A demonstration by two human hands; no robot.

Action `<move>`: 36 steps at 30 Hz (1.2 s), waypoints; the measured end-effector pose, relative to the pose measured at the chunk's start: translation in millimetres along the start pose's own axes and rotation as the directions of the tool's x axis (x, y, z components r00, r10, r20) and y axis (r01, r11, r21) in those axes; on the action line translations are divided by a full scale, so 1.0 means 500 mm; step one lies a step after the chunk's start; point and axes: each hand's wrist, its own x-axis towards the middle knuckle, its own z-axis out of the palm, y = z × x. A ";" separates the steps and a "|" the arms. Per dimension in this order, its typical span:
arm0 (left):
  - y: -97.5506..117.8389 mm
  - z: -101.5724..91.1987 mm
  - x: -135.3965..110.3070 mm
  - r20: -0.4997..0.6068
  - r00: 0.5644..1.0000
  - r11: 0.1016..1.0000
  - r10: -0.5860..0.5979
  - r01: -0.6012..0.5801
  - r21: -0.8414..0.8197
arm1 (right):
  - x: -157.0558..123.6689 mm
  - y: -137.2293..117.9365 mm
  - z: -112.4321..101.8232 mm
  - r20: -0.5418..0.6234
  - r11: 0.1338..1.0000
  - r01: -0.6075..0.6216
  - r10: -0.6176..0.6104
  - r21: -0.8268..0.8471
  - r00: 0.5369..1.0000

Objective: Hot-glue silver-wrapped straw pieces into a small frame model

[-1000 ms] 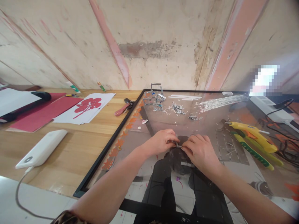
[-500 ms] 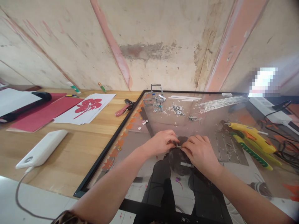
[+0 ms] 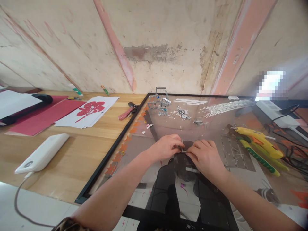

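Observation:
Over the glass tabletop, my left hand pinches a small grey L-shaped strip between thumb and fingers. My right hand pinches the strip's other end, its fingertips close to the left ones. The fingers partly cover the strip, and whether it is one piece or two joined I cannot tell. Nearer me, a short pale strip shows, on the glass or beneath it. Beyond the hands are grey scraps, long white strips and a small grey wire-like frame.
On the right are a yellow glue gun, a green-handled tool and a white power strip. Thin pale wires lie at the back. Left hold pink-handled pliers, a paper with a red flower and a white power bank.
Both hands keep their pinch on the grey strip at almost the same spot. The view has shifted only very slightly.

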 end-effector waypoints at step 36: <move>-0.006 0.011 -0.008 -0.121 0.981 0.984 -0.152 0.139 -0.115 | -0.010 0.035 -0.024 0.062 0.996 -0.002 -0.004 0.092 0.998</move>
